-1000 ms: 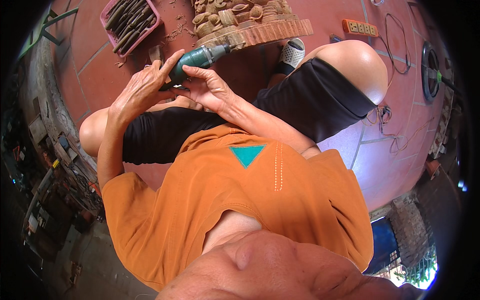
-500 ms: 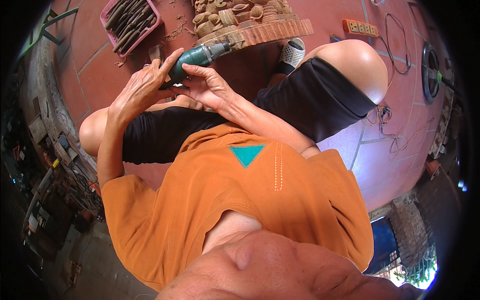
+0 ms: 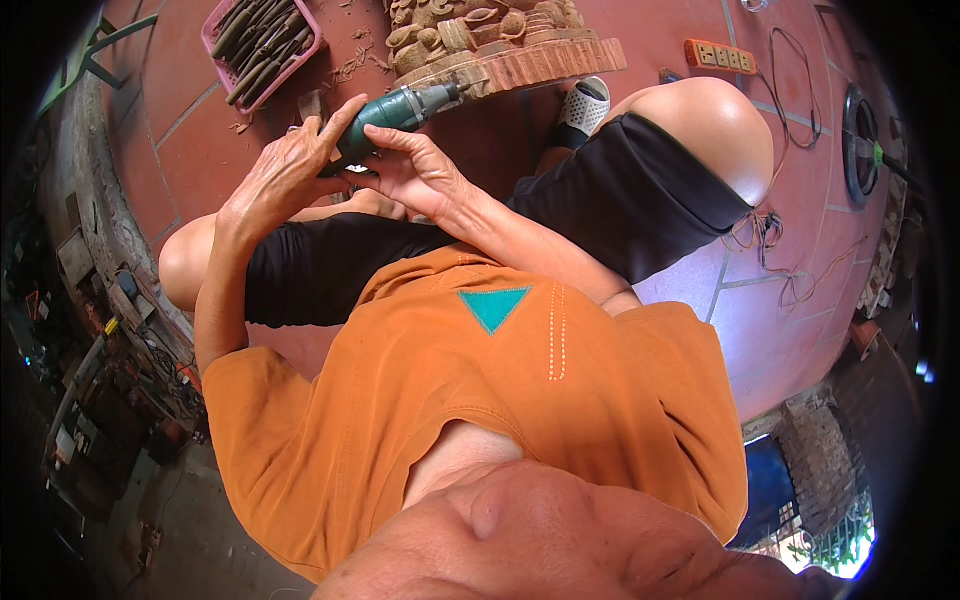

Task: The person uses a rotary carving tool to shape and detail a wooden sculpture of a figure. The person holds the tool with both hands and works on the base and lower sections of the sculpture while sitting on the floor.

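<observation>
Barely anything shifted since a second ago: same grip, same spot, maybe a hair of wobble in the tool. Green power tool (image 3: 400, 110) held out in front over the knees, nose pointing away toward the carved wooden piece (image 3: 490, 45) just past the fingertips. Left hand (image 3: 290, 170) wrapped around the rear of the tool body, index finger stretched up along it, so closed on the tool. Right hand (image 3: 415, 175) cupping it from underneath and the near side, fingers curled onto the same body, also holding it. Can't tell what the tip is doing, too small to make out. Up and to the left of the left hand, a pink tray (image 3: 310, 45) packed with chisels. Far off to the right of the right hand, an orange power strip (image 3: 720, 57) on the red tile floor (image 3: 190, 150), with loose cables (image 3: 770, 235) trailing nearby.
</observation>
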The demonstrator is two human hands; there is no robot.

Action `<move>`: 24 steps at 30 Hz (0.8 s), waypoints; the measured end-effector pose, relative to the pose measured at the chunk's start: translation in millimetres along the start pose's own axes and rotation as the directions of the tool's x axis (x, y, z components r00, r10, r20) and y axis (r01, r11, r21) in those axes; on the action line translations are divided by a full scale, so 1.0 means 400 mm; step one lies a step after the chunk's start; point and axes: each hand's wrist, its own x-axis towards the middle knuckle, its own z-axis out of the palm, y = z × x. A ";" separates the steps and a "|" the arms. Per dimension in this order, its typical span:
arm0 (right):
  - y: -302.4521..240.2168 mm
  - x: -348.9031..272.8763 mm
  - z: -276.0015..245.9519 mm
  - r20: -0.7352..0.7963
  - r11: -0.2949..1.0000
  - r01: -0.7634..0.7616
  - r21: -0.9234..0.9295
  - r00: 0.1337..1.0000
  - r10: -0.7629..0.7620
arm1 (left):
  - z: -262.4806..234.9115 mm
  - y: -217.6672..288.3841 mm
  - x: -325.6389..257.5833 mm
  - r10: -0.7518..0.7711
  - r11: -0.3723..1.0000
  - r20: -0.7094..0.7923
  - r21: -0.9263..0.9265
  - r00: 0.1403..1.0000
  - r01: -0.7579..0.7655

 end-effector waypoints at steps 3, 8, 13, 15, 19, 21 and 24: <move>-0.001 0.000 0.001 -0.002 1.000 -0.001 0.000 1.000 0.001 | -0.004 0.004 0.000 -0.007 1.000 0.007 -0.017 1.000 0.007; 0.000 0.003 -0.003 -0.001 1.000 0.007 -0.001 1.000 -0.007 | -0.004 0.003 -0.001 -0.006 1.000 0.005 -0.019 1.000 0.006; -0.002 0.001 0.000 0.007 1.000 0.001 0.001 1.000 -0.001 | -0.005 0.006 0.000 -0.014 1.000 0.002 -0.007 1.000 0.014; -0.003 0.003 -0.002 0.015 1.000 -0.001 0.002 1.000 0.001 | -0.006 0.007 0.000 -0.016 1.000 0.002 -0.008 1.000 0.016; -0.003 0.002 0.001 0.018 1.000 0.013 -0.008 1.000 -0.013 | -0.006 0.007 0.001 -0.016 1.000 0.003 -0.005 1.000 0.016; -0.004 0.002 0.002 0.016 1.000 0.014 -0.007 1.000 -0.013 | -0.007 0.006 0.000 -0.015 1.000 0.002 -0.009 1.000 0.015; -0.004 0.003 0.001 0.013 1.000 0.011 -0.004 1.000 -0.011 | -0.004 0.003 0.001 -0.011 1.000 -0.003 -0.008 1.000 0.011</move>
